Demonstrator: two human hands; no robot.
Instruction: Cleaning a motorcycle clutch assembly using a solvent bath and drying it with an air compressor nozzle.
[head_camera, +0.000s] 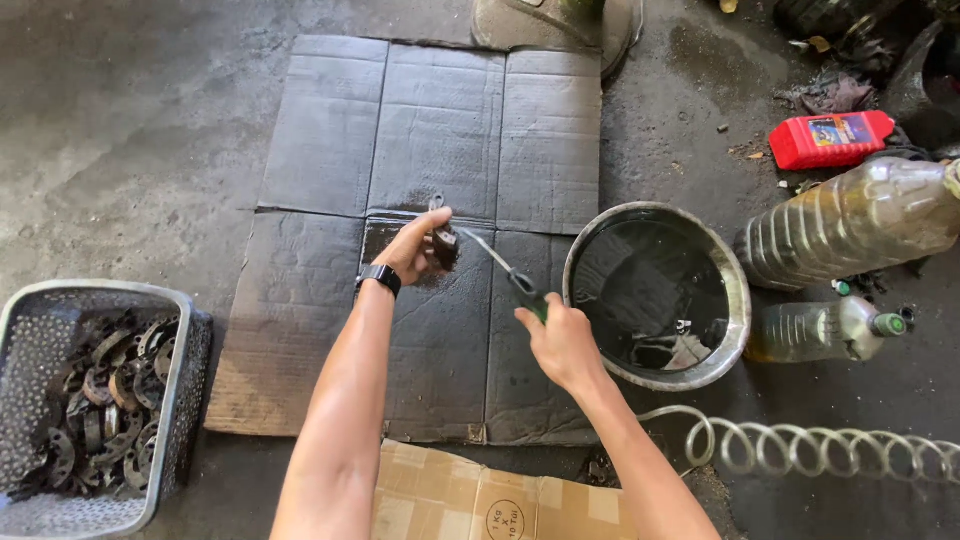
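Looking down from the bottom edge, we see a box (480, 495) of plain cardboard between our forearms, and a coiled hose (820, 450) at lower right. At lower left sits a basket (180, 330) full of dark, curved metal parts (105, 400).

Mid-frame, our right hand (560, 340) is closed around the green handle of a brush (500, 265), its far tip laid against the part (443, 245). Our left hand (415, 245), a watch (379, 278) on its wrist, pinches that small dark part with fingers and thumb, holding it just above the oily mat (440, 130) of flattened cardboard, near the frame's centre.

We judge the step in hand to be scrubbing this one piece clean. The next stroke calls for a firm left-hand grip and a turn of the piece so the bristles reach its other face.

Just right of our right hand stands a round basin (740, 290) of black liquid. Beyond it, at the right edge, lie two plastic bottles (850, 225) of yellowish fluid, and farther up a red can (830, 140).
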